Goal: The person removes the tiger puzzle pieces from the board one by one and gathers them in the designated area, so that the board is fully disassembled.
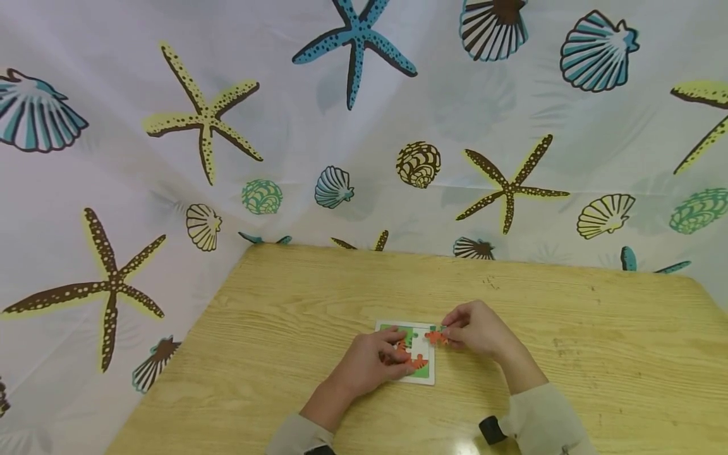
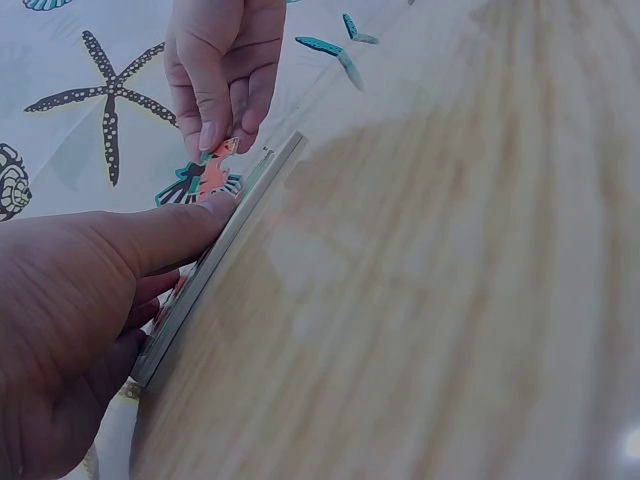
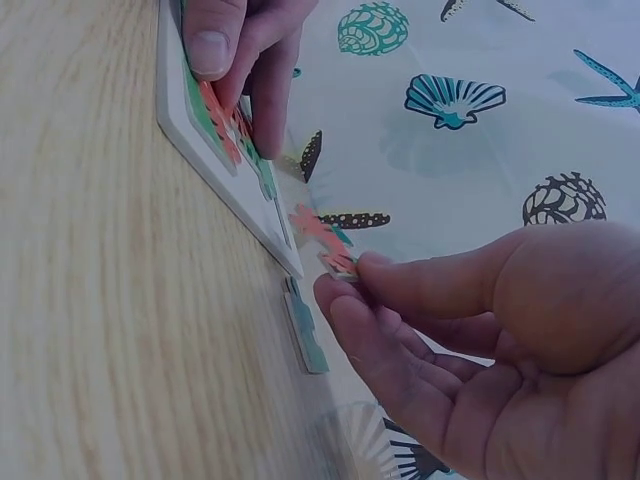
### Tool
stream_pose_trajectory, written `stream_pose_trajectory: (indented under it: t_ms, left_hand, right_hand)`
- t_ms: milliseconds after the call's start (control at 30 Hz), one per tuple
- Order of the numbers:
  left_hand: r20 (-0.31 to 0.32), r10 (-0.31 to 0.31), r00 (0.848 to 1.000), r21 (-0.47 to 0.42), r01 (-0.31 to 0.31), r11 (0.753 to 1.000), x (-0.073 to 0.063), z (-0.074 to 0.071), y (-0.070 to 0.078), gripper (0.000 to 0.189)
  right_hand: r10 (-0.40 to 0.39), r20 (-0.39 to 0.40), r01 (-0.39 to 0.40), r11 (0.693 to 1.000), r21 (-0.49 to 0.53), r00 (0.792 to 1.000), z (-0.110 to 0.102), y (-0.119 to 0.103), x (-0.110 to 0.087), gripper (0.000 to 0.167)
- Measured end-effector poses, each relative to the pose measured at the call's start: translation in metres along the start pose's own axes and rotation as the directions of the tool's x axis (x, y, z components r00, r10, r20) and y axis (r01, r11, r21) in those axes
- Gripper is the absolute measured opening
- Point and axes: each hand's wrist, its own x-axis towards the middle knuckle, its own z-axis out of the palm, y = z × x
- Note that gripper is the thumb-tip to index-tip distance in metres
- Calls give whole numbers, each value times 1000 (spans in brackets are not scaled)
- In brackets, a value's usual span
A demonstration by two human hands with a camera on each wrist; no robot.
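A small square jigsaw puzzle [image 1: 430,373] with a white frame lies on the table, partly filled with green and orange pieces; bare white backing shows toward its upper right. My left hand [image 1: 370,363] rests over its left side, thumb and fingers pressing on the fitted pieces [image 3: 205,110] and hiding part of them. Between thumb and fingertips, my right hand [image 1: 476,328] pinches an orange puzzle piece [image 3: 322,235] with green edges, held over the frame's right edge. Another puzzle piece [image 3: 305,325], greenish, lies on the table just outside the frame, below the right fingertips.
The wood-grain table [image 1: 273,303] extends around the puzzle on all sides. A white cloth [image 1: 375,139] printed with starfish and shells hangs behind the table and along its left. A black strap end [image 1: 491,430] sticks out by the right sleeve.
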Motion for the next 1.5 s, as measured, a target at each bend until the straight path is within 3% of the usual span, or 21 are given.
stream_pose_trajectory:
  t_ms: [433, 800, 1500]
  left_hand:
    - [7, -3, 1000, 9, 2, 1000, 0, 0, 1, 23]
    - [-3, -17, 1000, -10, 16, 1000, 0, 0, 0, 23]
    - [1, -27, 1000, -25, 27, 999, 0, 2, -1, 22]
  right_hand:
    - [12, -52, -12, 1000, -12, 999, -7, 4, -2, 11]
    - [25, -61, -23, 999, 38, 998, -19, 4, -2, 15]
    - [113, -82, -110, 993, 44, 990, -32, 11, -6, 16]
